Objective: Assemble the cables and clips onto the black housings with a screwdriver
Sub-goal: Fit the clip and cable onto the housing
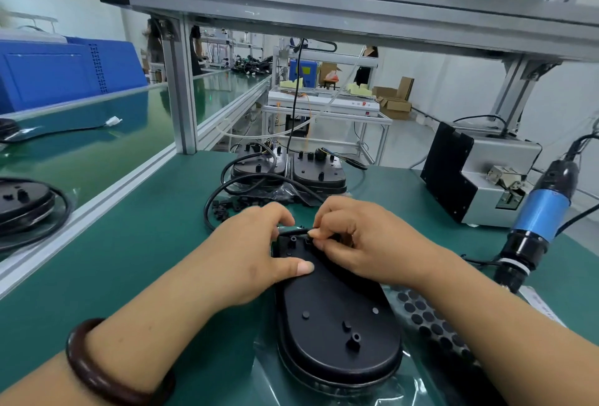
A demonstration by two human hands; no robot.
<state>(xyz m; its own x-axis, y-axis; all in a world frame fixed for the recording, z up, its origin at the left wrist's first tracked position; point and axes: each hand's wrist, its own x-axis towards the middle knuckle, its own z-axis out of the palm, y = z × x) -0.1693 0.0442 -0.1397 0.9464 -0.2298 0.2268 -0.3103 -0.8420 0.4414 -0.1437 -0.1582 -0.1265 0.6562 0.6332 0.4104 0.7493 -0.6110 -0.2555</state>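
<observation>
Lower centre, on the green desk [146, 243]: left grip [256, 243] curled round the far end of the housing [334, 318], thumb flat on top; right grip [356, 237] pinching the cable [293, 231] there. Screwdriver [541, 214] at right edge.

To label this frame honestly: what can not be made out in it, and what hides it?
- Head view: far end of the black housing, covered by the left hand and right hand.
- The small black part pinched by the right hand: too small, fingers cover it.
- Tip of the screwdriver: behind the right forearm.
</observation>
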